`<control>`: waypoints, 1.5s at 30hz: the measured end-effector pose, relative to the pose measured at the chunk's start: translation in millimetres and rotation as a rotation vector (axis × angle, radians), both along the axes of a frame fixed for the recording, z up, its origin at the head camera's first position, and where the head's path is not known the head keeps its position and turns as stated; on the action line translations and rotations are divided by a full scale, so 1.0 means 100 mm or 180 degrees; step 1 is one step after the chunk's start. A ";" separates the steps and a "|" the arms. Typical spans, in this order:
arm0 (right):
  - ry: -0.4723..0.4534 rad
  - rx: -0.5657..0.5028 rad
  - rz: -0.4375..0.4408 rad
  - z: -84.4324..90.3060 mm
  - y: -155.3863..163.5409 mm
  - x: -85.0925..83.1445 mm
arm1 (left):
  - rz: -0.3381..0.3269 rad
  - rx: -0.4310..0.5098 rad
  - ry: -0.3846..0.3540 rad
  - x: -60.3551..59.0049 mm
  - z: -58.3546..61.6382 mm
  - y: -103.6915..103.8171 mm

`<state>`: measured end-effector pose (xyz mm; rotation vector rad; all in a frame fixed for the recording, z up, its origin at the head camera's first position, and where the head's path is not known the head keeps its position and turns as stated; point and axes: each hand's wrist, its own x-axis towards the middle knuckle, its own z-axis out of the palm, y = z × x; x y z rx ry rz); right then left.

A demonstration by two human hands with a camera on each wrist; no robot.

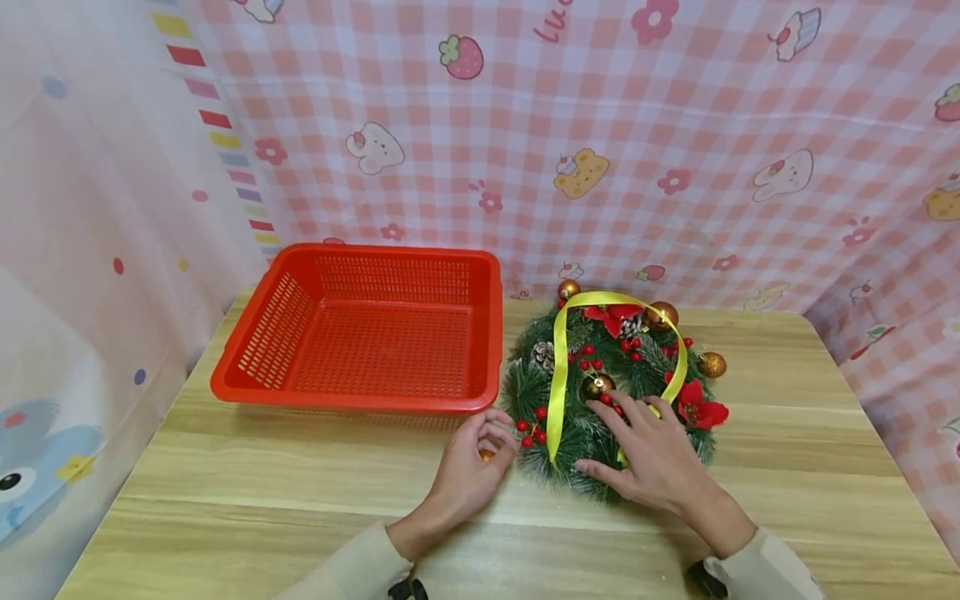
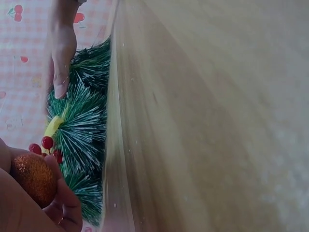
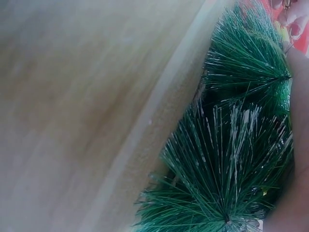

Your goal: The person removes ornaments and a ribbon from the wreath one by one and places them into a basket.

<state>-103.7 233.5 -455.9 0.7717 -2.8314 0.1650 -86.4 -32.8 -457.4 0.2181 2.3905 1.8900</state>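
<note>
Two hands at work on one wreath, catalogued by view.

Head view. Wreath (image 1: pixel 611 392): green pine needles, red berries, gold baubles, red flowers, a yellow ribbon (image 1: pixel 558 375) looped over it. It lies flat on the desk (image 1: pixel 262 492), right of centre, just beside the red basket (image 1: pixel 360 329). Basket: perforated, nothing seen inside, at the back left of the desk. Right hand (image 1: pixel 648 454): fingers spread and fairly straight, pressing flat on the near part of the wreath, one fingertip beside a bauble (image 1: pixel 597 385). Left hand (image 1: pixel 468 467): at the wreath's left edge, fingers curled round a small orange-gold ball (image 1: pixel 487 455), mostly hidden in this view. Backdrop: pink checked cloth with cartoon prints.

Left wrist view. Ball (image 2: pixel 33 178): glittered orange-gold, held between the curled fingers and palm of the left hand (image 2: pixel 29 203). It sits close against the needles (image 2: pixel 79 135) and berries (image 2: pixel 42 145); whether it is attached to the wreath cannot be told. Right hand's fingers (image 2: pixel 62 58) lie on the needles farther along.

Right wrist view. Needles (image 3: pixel 231 159) fill the right side, frosted at the tips, over bare desk (image 3: pixel 72 111). The hand's own fingers hardly show here.

Risks, as judged. The ball is round and held close to its edge, so a loose hold could let it roll across the desk. A pull on it could drag the light wreath sideways if the right hand's pressure eases. The ribbon lies loose and could catch on a finger.
</note>
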 end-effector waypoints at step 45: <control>0.0100 0.0007 0.0029 -0.01 0.01 0.00 | 0.0228 0.0199 0.0735 0.12 0.07 0.31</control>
